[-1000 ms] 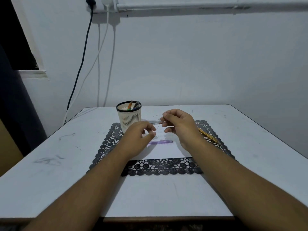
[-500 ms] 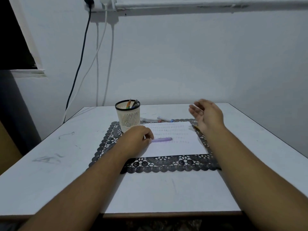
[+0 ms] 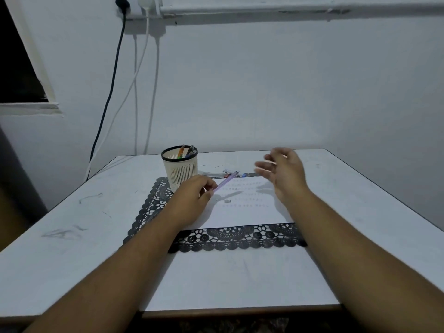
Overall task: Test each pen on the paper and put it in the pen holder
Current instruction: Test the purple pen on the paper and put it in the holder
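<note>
My left hand (image 3: 192,200) pinches the near end of a purple pen (image 3: 225,181), which is lifted off the white paper (image 3: 245,212) and points up and to the right. A small pale cap-like piece (image 3: 227,201) lies on the paper below it. My right hand (image 3: 282,174) hovers above the paper's right side with relaxed, blurred fingers and holds nothing. The cream slotted pen holder (image 3: 180,170) with a black rim stands at the mat's far left corner with a few pens in it. Two more pens (image 3: 230,173) lie just beyond the paper.
The paper lies on a black lace placemat (image 3: 230,239) on a white table (image 3: 72,224). Cables hang down the wall behind the holder. The table's right and near edges are visible.
My left hand has lifted the purple pen off the paper and tilted it upward. My right hand let go of a clear pen beyond the paper, swung out right and now drifts back left.
</note>
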Action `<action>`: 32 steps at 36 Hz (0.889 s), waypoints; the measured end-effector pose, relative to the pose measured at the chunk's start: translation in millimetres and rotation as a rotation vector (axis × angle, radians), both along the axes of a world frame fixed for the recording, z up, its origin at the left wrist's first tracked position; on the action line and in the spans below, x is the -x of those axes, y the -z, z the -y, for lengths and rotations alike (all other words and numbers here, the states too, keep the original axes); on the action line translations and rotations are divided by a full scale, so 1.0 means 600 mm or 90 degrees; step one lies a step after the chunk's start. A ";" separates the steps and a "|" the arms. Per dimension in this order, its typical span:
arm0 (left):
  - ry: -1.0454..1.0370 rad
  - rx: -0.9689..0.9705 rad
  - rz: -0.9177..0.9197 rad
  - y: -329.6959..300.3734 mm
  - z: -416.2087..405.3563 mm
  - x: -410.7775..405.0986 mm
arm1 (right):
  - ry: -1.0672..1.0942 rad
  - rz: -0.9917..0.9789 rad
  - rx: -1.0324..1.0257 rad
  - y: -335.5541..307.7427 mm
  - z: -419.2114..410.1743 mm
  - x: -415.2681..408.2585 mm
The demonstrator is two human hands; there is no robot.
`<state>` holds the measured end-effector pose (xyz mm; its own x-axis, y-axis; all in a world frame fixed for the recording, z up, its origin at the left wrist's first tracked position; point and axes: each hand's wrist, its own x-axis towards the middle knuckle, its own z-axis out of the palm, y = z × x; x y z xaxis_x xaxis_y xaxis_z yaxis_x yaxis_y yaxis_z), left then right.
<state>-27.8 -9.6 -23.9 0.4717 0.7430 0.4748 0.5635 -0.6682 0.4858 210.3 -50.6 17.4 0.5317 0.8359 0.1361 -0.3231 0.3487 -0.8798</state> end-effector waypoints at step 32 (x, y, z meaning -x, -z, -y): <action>0.042 -0.029 0.062 -0.008 0.011 0.002 | 0.016 0.177 -0.096 0.006 0.022 0.070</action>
<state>-29.0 -16.5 -19.1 0.4684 0.6887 0.5535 0.4695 -0.7247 0.5043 168.4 -64.0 14.0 0.4771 0.7823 0.4005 -0.0662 0.4864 -0.8712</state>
